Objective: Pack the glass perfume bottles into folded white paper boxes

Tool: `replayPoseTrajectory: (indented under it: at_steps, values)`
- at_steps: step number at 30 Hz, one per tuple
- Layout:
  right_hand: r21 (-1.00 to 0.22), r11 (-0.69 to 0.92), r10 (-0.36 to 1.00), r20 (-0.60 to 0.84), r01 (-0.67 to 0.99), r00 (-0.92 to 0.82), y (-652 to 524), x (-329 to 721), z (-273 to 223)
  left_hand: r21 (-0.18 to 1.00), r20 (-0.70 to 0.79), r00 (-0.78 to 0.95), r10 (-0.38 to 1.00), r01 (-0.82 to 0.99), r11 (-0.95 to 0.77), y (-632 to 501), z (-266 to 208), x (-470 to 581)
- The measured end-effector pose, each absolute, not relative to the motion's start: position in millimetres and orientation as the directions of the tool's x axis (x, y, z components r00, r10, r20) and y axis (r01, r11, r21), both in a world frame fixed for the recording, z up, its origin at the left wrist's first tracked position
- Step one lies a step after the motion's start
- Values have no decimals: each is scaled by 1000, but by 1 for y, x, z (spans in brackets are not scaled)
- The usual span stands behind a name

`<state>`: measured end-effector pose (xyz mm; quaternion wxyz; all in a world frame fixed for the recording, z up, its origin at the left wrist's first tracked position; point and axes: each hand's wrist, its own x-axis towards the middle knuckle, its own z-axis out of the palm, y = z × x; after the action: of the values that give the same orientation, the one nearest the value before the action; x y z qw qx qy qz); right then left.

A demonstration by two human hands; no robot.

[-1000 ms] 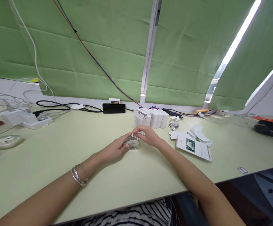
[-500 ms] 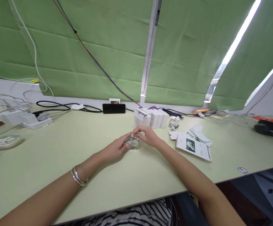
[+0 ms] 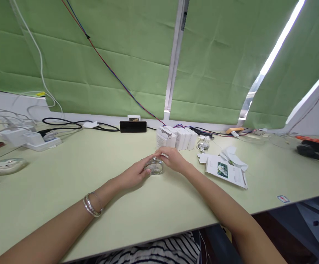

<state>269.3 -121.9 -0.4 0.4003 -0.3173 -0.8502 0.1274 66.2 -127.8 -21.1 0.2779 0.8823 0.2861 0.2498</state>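
Observation:
A small clear glass bottle [image 3: 156, 169] with a rounded body and printed lettering stands upright on the table. My left hand [image 3: 136, 174] is closed around its left side, thumb on the front. The fingers of my right hand [image 3: 171, 158] are pinched together at the bottle's neck, and they partly hide the top. Just behind my hands stand several white boxes [image 3: 180, 138], the nearest with its top flap open. To their right is a second glass bottle [image 3: 203, 145] with something white around its neck.
A flattened white carton [image 3: 227, 170] with a flower picture lies right of my hands, beside crumpled white paper [image 3: 234, 157]. A black phone [image 3: 133, 127] leans at the back. Chargers on a power strip [image 3: 44, 144] and a pale socket block [image 3: 7, 166] lie left.
The fingers of my right hand have shifted slightly at the bottle's neck. My left hand and the bottle stay in the same place.

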Motion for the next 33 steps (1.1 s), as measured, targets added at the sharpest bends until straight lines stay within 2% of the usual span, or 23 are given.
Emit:
replayPoseTrajectory:
  at_steps: [6,15,23,31,33]
  values:
    - [-586,708,706,559,396,-435,-122,270,-1,638,271,705,655,377,-671,-126,-24,65]
    - [-545,712,702,534,442,-472,-126,269,7,633,282,691,665,387,-670,-126,-24,65]
    - [-665,645,751,461,377,-473,-126,269,9,627,266,705,657,392,-674,-125,-25,64]
    - [-579,714,696,525,393,-491,-128,270,7,617,269,698,664,404,-676,-126,-24,64]
    - [-588,712,697,526,382,-488,-128,270,7,620,263,695,669,410,-669,-126,-24,64]
